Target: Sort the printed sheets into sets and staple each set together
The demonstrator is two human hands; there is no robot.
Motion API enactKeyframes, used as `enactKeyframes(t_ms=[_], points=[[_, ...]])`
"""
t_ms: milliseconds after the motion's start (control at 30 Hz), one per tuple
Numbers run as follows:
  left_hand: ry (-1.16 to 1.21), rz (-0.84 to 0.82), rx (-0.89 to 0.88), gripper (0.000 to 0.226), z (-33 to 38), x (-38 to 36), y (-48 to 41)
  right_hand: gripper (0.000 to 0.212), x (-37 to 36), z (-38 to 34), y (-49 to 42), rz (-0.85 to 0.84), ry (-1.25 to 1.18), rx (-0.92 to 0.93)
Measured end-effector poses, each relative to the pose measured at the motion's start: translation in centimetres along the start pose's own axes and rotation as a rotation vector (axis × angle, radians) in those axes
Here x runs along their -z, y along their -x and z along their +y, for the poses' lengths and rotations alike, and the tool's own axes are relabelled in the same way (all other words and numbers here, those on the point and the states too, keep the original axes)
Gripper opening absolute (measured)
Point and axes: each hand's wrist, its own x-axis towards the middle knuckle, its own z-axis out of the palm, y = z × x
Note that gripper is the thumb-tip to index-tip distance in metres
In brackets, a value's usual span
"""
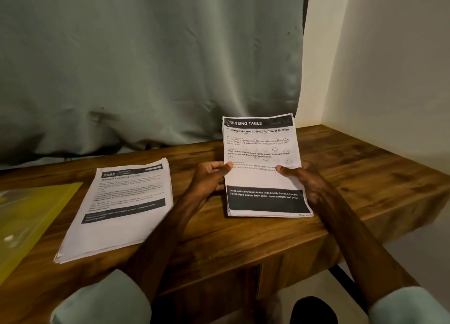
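bare counter (353,168) lies open right of the held set (263,153), up to the wall (389,68) that closes that side. a strip of bare wood runs between the held set and the flat stack (117,209), crossed by the left forearm. the curtain (146,68) hangs down to the back edge and bars reach behind. the yellow folder (31,214) covers the far left, just beside the flat stack. the left hand (209,175) and right hand (302,177) grip the held set's side edges.
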Motion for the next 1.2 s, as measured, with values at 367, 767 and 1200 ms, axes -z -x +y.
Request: enactKeyframes(t_ms=[367, 767, 1200], points=[[0.099, -0.128, 0.203, 0.028, 1.3, 1.4, 0.5, 0.030, 0.0, 1.5, -0.9, 0.067, -0.007, 0.040], [-0.180, -0.338, 0.334, 0.017, 2.0, 2.4, 1.5, 0.039, 0.7, 1.9, -1.3, 0.106, -0.123, 0.032], [-0.089, -0.181, 0.256, 0.026, 1.9, 2.2, 1.3, 0.035, 0.7, 1.8, -0.9, 0.172, -0.209, 0.077]])
